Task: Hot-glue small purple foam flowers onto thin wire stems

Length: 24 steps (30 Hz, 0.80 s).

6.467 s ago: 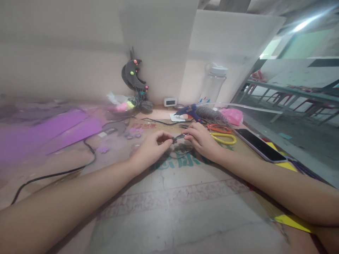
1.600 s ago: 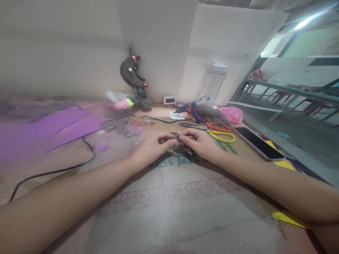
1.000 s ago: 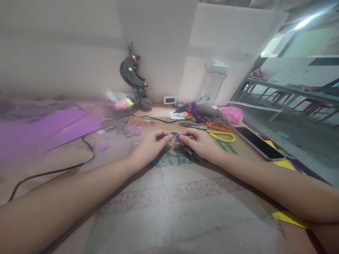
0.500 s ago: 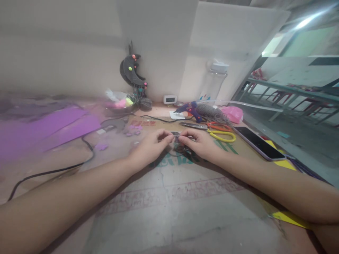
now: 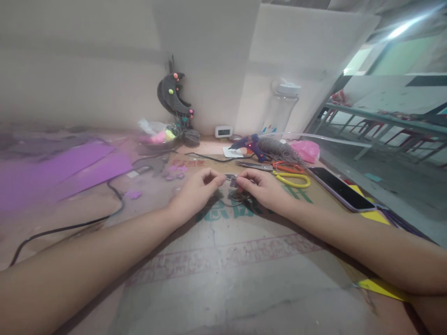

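Note:
My left hand is closed in a pinch over the middle of the cardboard sheet. What its fingertips grip is too small to make out. Facing it, my right hand pinches a small grey piece, which looks like yarn. A thin dark strand loops down beneath the fingers onto the printed cardboard. Just behind the right hand lie scissors with yellow handles and scissors with orange handles.
Behind stand a glue gun, grey yarn, a bottle and a small clock. A phone lies right. Purple sheets, a black cord and a bowl are left. A felt moon hangs behind.
My left fingertips have moved slightly left, so the gap between the two hands is a little wider. My right hand stays nearly still with the grey piece.

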Each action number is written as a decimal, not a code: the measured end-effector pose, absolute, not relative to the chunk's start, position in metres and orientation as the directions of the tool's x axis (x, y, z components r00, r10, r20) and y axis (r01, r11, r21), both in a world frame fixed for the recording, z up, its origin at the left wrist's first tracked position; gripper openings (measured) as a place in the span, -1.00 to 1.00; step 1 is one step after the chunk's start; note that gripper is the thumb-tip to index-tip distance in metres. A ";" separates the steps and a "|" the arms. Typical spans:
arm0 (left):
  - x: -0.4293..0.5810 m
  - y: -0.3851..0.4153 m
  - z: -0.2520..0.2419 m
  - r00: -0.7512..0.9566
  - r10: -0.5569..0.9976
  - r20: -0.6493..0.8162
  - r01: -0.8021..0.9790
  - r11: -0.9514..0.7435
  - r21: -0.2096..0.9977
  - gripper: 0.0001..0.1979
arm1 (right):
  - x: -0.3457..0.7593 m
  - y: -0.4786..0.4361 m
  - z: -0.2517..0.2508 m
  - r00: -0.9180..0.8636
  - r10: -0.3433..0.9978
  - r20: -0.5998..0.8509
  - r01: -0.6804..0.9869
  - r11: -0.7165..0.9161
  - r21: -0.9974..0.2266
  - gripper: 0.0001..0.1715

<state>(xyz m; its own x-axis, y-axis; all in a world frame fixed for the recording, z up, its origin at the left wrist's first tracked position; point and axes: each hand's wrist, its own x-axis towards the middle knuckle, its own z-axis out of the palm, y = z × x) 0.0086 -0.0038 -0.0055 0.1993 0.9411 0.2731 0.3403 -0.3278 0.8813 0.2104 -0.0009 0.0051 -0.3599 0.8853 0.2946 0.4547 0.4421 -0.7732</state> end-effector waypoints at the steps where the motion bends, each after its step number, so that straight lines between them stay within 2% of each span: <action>1: 0.009 -0.004 -0.005 0.195 0.941 0.276 0.335 -0.328 0.883 -0.80 | 0.211 -0.001 0.005 -0.359 0.885 0.297 0.463 0.446 -0.766 -0.71; 5: 0.009 -0.003 -0.006 0.187 0.942 0.277 0.329 -0.326 0.886 -0.80 | 0.211 -0.001 0.006 -0.358 0.883 0.303 0.480 0.452 -0.751 -0.71; 11: 0.007 -0.002 -0.009 0.230 0.939 0.256 0.320 -0.322 0.891 -0.65 | 0.210 0.000 0.004 -0.366 0.879 0.306 0.472 0.459 -0.753 -0.72; 17: 0.005 -0.001 -0.010 0.229 0.923 0.308 0.354 -0.374 0.857 -0.52 | 0.210 -0.001 0.005 -0.368 0.880 0.299 0.451 0.451 -0.771 -0.71; 20: 0.006 0.000 -0.010 0.216 0.919 0.330 0.338 -0.387 0.858 -0.63 | 0.210 -0.002 0.006 -0.371 0.877 0.306 0.450 0.458 -0.766 -0.70; 24: 0.010 0.001 -0.012 0.201 0.940 0.274 0.217 -0.316 0.924 -0.88 | 0.210 -0.002 0.007 -0.366 0.878 0.308 0.473 0.461 -0.751 -0.69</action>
<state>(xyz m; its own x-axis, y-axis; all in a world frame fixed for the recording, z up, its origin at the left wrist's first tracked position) 0.0101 0.0011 -0.0120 0.2006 0.9404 0.2745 0.2173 -0.3159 0.9236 0.2098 -0.0023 0.0065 -0.3664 0.8779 0.3083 0.4728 0.4611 -0.7509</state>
